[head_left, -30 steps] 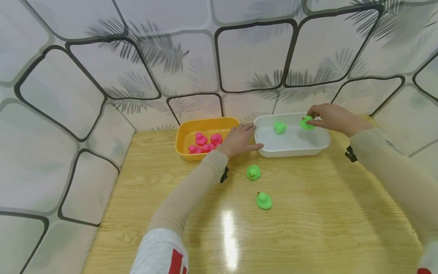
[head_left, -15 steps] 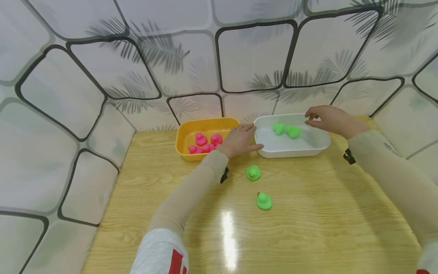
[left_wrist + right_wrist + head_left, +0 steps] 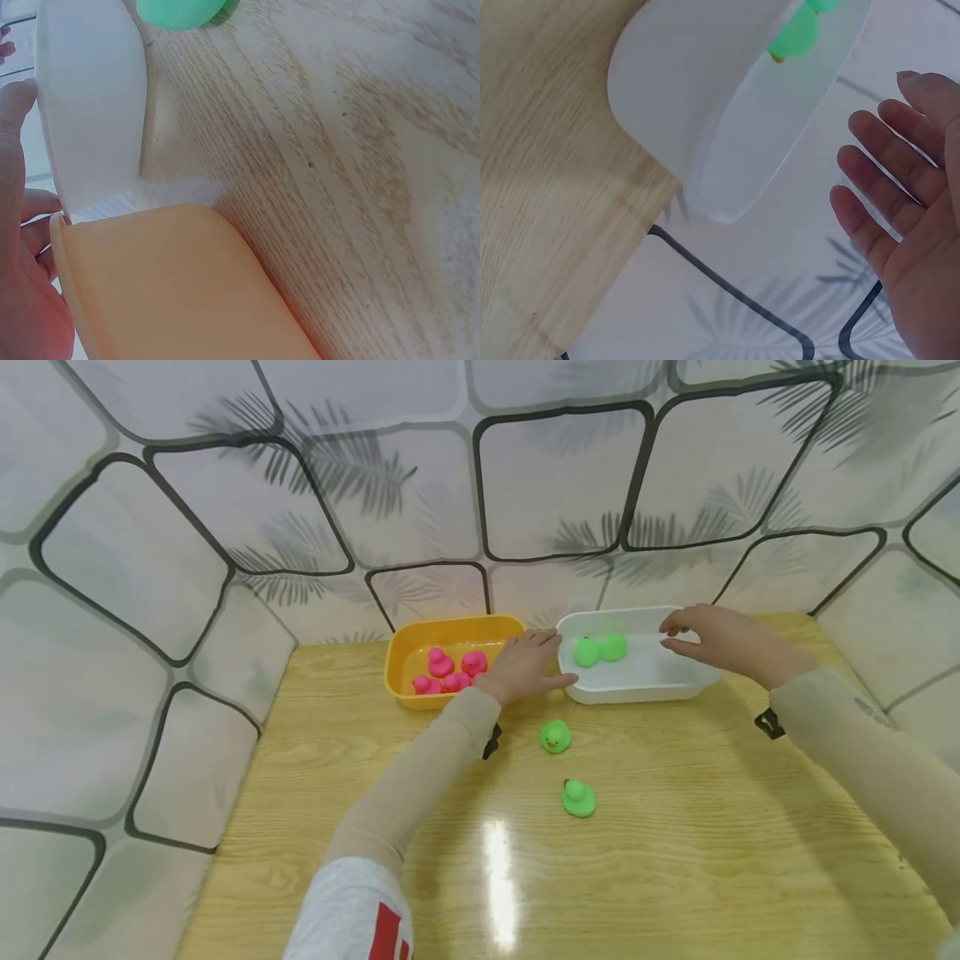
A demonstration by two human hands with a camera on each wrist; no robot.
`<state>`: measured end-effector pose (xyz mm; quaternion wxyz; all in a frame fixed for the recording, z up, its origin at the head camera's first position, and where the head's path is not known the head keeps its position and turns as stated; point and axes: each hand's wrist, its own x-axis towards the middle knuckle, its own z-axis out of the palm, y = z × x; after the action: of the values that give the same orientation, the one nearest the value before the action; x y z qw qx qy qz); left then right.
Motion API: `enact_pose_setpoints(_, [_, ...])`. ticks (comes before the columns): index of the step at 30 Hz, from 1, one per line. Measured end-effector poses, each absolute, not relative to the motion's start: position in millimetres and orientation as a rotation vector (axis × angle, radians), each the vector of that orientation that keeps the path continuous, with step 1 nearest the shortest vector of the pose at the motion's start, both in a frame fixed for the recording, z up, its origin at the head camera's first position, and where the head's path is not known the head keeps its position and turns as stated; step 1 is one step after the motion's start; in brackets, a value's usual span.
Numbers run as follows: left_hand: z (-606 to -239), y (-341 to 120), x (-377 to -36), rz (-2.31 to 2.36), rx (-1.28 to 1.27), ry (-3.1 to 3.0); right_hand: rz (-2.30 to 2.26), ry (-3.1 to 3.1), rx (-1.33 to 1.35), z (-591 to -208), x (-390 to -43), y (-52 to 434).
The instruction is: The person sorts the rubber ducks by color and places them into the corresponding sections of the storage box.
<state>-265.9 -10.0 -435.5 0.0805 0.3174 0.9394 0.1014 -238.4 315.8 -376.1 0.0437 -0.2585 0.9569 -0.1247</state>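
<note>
My left hand lies over the neighbouring ends of a yellow tray and a white tray. Its thumb touches the white tray's rim, and its fingers are by both rims in the left wrist view. Over the white tray's right end is my right hand, fingers loosely bent, holding nothing. Inside the white tray a green rubber duck sits against another green duck, both toward the left end. Several pink rubber ducks fill part of the yellow tray; my left hand hides some of them.
On the wooden table, in front of the trays, stand a green duck facing me and a nearer green duck. A patterned cloth wall rises close behind the trays and along both sides.
My right hand let go of a green duck in the white tray. Both ducks there shifted left, the released one ending beside the other. My left hand stayed in place.
</note>
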Motion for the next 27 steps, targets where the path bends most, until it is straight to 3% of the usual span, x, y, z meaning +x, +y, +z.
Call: enact_pose_setpoints(27, [-432, -9, -265, 0.269, 0.947, 2.806, -0.524, 2.881, -1.344, -408, -161, 258])
